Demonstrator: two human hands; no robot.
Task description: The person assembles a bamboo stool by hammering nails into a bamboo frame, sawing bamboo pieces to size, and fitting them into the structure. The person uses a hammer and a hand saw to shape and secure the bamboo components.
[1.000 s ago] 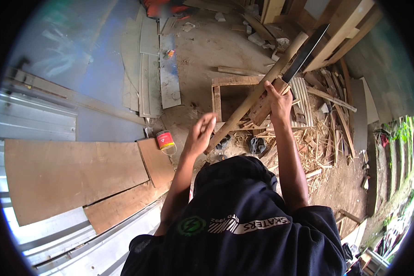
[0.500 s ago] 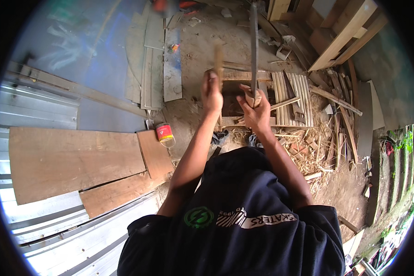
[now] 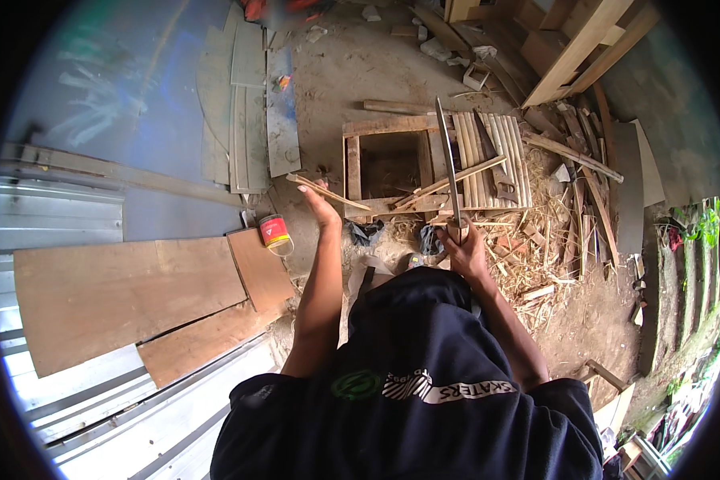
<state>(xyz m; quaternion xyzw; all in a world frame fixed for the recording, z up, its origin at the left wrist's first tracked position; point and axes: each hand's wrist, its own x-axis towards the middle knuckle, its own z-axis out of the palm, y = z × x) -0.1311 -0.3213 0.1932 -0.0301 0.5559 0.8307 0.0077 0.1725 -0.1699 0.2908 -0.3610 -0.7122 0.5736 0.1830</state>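
My left hand [image 3: 321,206] is closed around a short wooden strip [image 3: 342,197], which slants down to the right near the frame's left corner. In my right hand [image 3: 467,254] is the wooden handle of a machete [image 3: 448,160], its long narrow blade pointing up and away from me. Beyond both hands lies a low wooden frame [image 3: 384,128], with pale slats [image 3: 488,144] side by side across its right part. A loose stick [image 3: 452,182] rests slantwise over the frame and slats. On the slats is a handsaw [image 3: 502,186] with a wooden handle.
Shavings and offcuts [image 3: 536,252] cover the ground at right, beside piled boards [image 3: 596,188]. A red-labelled can [image 3: 274,232] stands left of my left arm, near plywood sheets [image 3: 128,288]. Behind, at upper right, stands a large wooden structure [image 3: 572,64].
My left hand has swung left and lower, the wooden strip going from upright to slanting. My right hand has come nearer to me with the machete, its blade now tilting slightly left.
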